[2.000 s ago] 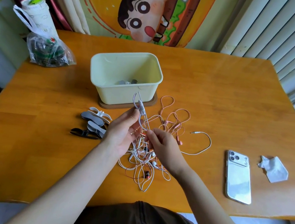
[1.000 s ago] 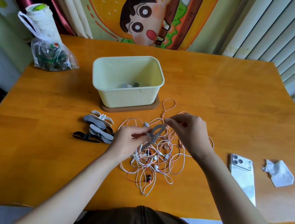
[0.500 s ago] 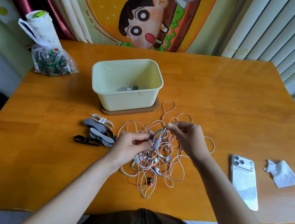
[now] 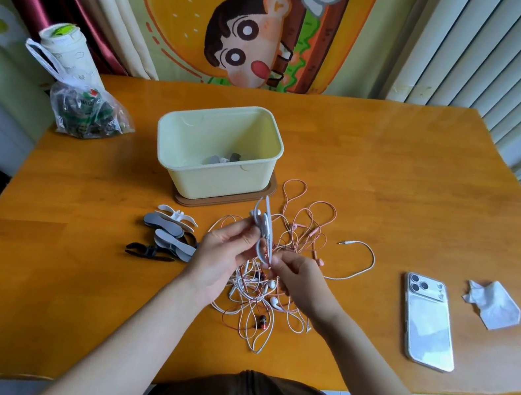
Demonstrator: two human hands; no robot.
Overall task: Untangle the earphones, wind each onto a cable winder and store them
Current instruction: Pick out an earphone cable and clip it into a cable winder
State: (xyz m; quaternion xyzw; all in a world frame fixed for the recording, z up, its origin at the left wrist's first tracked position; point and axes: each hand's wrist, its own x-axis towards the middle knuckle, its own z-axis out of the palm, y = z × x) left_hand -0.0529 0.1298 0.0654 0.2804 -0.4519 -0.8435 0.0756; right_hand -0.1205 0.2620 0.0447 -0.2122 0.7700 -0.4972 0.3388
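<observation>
A tangle of white, pink and red earphone cables (image 4: 274, 290) lies on the wooden table (image 4: 393, 186) in front of me. My left hand (image 4: 224, 253) holds a grey cable winder (image 4: 264, 224) upright above the tangle, with white cable wound on it. My right hand (image 4: 300, 281) pinches the white cable just below the winder. Several spare winders (image 4: 169, 233), grey, white and black, lie to the left of my left hand. A pale yellow storage box (image 4: 218, 151) stands behind on a brown lid, with a few wound items inside.
A white phone (image 4: 427, 320) lies face down at the right, with a crumpled tissue (image 4: 492, 304) beyond it. A plastic bag with a cup (image 4: 75, 95) sits at the table's back left corner. A loose white cable end with a jack plug (image 4: 356, 259) curves right of the tangle.
My right hand has come down from the winder's far side to just below it, near the tangle. My left hand has tilted the winder more upright and raised it a little.
</observation>
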